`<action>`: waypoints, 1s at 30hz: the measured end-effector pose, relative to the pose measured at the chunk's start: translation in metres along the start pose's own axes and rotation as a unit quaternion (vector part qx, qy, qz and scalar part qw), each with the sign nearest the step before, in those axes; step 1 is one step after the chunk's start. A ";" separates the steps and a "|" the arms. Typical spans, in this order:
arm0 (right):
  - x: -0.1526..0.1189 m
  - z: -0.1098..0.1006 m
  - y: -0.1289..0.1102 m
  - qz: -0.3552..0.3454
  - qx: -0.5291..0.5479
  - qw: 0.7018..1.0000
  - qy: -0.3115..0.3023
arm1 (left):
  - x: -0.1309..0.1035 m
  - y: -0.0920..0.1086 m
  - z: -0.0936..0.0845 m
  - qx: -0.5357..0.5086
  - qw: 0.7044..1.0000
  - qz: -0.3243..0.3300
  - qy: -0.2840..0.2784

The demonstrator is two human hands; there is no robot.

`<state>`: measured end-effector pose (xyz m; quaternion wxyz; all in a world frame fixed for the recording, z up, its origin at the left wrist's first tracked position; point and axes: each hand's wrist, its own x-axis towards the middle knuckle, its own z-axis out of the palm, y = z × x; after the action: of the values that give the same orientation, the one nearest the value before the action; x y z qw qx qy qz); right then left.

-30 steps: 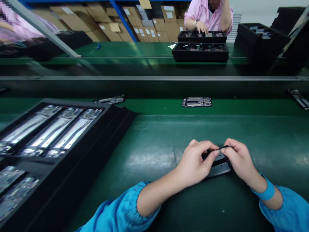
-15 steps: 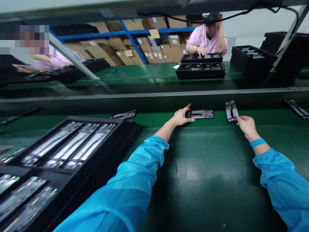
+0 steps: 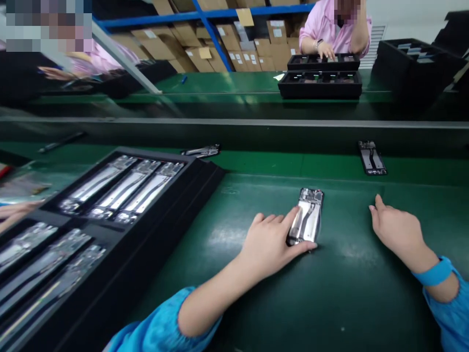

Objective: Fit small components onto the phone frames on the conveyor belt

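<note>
My left hand (image 3: pixel 269 244) grips an opened phone (image 3: pixel 307 217) by its near end, thumb along the bottom edge and index finger across its inner side. The phone's circuit board and a black ribbon cable show, and its board end points away from me. To the right, my right hand (image 3: pixel 397 227) hovers over the green work surface (image 3: pixel 340 288) with nothing in it, thumb and index tips slightly apart, other fingers curled. Beyond that hand, a second opened phone (image 3: pixel 372 157) lies on the green strip at the back.
A black foam tray (image 3: pixel 176 220) with several opened phones stands at left. Another phone (image 3: pixel 201 150) lies behind it, and another person's hand (image 3: pixel 18 212) shows beside it. Across the ledge (image 3: pixel 238 122), a person in pink (image 3: pixel 335 36) works at black trays (image 3: pixel 318 90).
My left hand has drawn its phone off the back strip towards me and turned it lengthwise. My right hand has let go of the second phone and pulled back. The view has tilted down.
</note>
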<state>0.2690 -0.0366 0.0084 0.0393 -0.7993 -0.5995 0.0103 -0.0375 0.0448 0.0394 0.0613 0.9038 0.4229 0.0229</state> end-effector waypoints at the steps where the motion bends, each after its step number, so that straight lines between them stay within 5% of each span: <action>1: 0.000 -0.001 -0.004 -0.020 0.069 0.997 0.001 | 0.001 0.002 0.003 -0.022 0.999 0.021 0.012; 5: 0.017 -0.005 -0.031 -0.068 0.328 0.933 -0.134 | 0.028 -0.003 0.020 -0.103 0.988 0.079 0.077; 7: 0.029 -0.007 -0.047 -0.058 0.362 0.900 -0.235 | 0.040 -0.007 0.028 -0.132 0.984 0.098 0.067; 10: 0.044 -0.007 -0.064 -0.041 0.364 0.880 -0.303 | 0.044 -0.008 0.034 -0.142 0.982 0.104 0.063; 30: 0.047 -0.012 -0.066 -0.037 0.388 0.847 -0.362 | 0.043 -0.001 0.029 -0.185 0.977 0.077 0.067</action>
<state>0.2193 0.0259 0.0268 0.1272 -0.6355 -0.5477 0.5291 -0.0081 0.0760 0.0098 0.1972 0.9030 0.3438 0.1657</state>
